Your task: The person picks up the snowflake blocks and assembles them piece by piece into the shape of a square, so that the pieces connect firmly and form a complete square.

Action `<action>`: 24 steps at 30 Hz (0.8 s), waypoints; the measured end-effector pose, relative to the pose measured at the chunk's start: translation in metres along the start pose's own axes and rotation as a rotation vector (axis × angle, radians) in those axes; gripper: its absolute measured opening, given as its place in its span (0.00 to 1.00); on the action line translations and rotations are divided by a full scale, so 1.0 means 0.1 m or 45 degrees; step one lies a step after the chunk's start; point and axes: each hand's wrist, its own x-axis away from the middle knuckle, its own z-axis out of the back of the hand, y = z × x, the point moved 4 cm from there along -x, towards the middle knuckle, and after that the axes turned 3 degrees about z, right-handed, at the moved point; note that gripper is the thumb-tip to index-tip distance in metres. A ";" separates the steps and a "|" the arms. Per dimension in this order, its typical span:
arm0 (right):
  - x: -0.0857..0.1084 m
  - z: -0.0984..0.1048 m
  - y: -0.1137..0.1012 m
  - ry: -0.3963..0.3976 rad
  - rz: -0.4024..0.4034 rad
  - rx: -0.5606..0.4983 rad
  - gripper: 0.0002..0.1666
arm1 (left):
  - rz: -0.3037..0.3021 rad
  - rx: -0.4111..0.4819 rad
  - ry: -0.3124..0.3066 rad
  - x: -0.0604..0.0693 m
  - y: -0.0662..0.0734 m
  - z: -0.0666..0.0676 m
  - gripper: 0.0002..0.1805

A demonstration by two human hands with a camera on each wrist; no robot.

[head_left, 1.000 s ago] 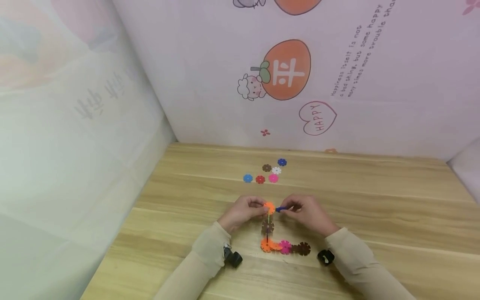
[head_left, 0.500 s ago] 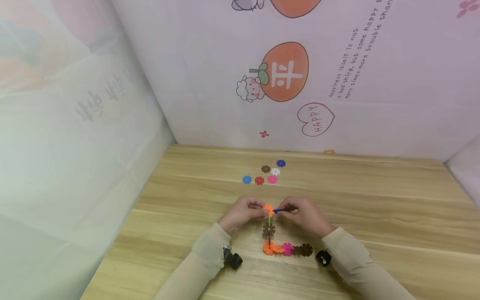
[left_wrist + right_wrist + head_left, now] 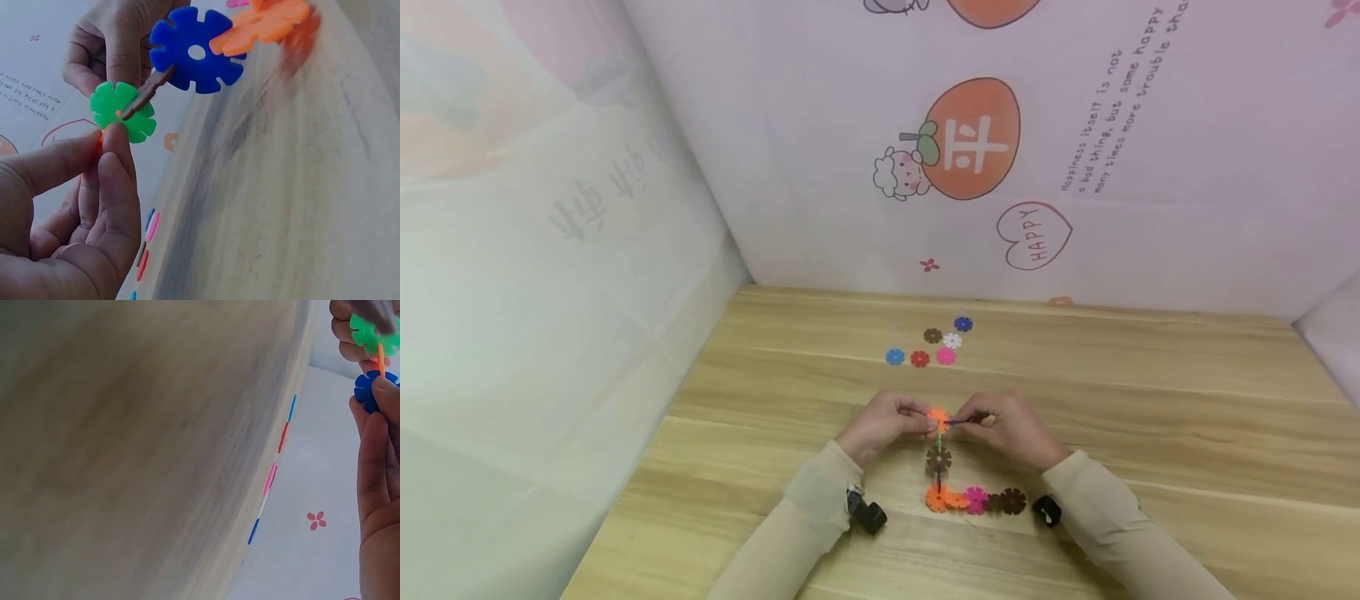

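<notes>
My left hand [image 3: 880, 427] pinches an orange notched snowflake disc [image 3: 937, 418] at the top of a linked chain. From the right, my right hand [image 3: 1017, 427] pinches a dark blue snowflake disc [image 3: 364, 392], its edge meeting the orange one. Below the pinched orange disc hangs a green disc [image 3: 111, 100], then a brown disc [image 3: 938, 459] and another blue disc [image 3: 206, 37]. The chain turns at a lower orange disc [image 3: 937, 499] and runs right through a pink disc [image 3: 976, 500] to a dark brown disc [image 3: 1013, 501]. Fingers partly cover the joint.
Farther back on the wooden table [image 3: 1150, 400] lie several loose discs: light blue [image 3: 895, 357], red [image 3: 920, 359], pink [image 3: 946, 357], white [image 3: 952, 341], brown [image 3: 932, 336] and dark blue [image 3: 963, 324]. A printed cloth wall [image 3: 820, 167] rises behind the table.
My right hand has moved slightly left, bringing the blue disc from a small gap up against the orange disc. The chain has shifted a little toward the front; my left hand keeps its pinch.
</notes>
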 end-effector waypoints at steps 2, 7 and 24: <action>-0.01 0.00 -0.01 -0.008 0.000 0.004 0.09 | -0.004 -0.005 -0.003 0.00 0.00 0.00 0.11; -0.03 -0.02 -0.03 -0.029 -0.014 0.034 0.09 | -0.014 -0.058 -0.015 0.00 0.01 0.01 0.12; -0.05 0.00 -0.05 -0.004 0.050 0.126 0.12 | -0.035 -0.274 -0.073 -0.08 0.04 -0.11 0.20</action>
